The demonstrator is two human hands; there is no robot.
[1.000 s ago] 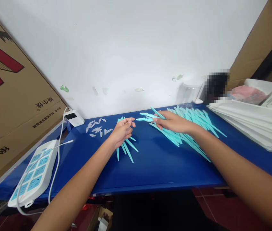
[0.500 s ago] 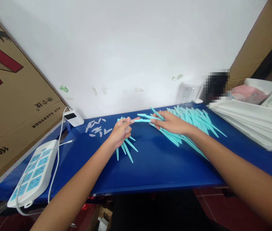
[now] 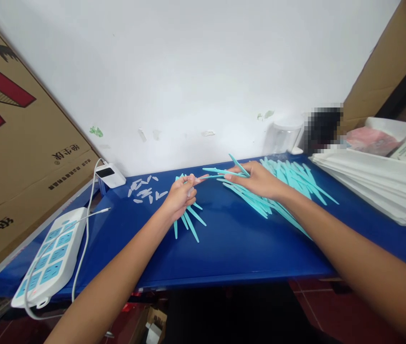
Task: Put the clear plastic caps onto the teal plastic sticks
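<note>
My right hand [image 3: 256, 180] holds several slim turquoise eyebrow razors [image 3: 239, 165], fanned out between its fingers. The tip of one razor points left and meets the fingertips of my left hand [image 3: 182, 197]. That hand is closed in a pinch on a small translucent blade cap [image 3: 198, 180], partly hidden by the fingers. Under and behind my left hand lies a small bunch of turquoise razors [image 3: 192, 224], handles toward me. A larger pile of razors [image 3: 289, 177] spreads beneath and beyond my right hand. Loose translucent caps [image 3: 145, 193] are scattered left of my left hand.
Everything lies on a blue table [image 3: 224, 258] against a white wall. At the left are a power strip [image 3: 50, 258], a white device [image 3: 111, 175] with a cable, and a cardboard box [image 3: 23, 143]. White trays [image 3: 378, 186] and a clear jar [image 3: 285, 136] stand at the right.
The razor in my right hand has turned, its tip now against the left fingertips and cap. My right hand has shifted slightly; my left has stayed in place.
</note>
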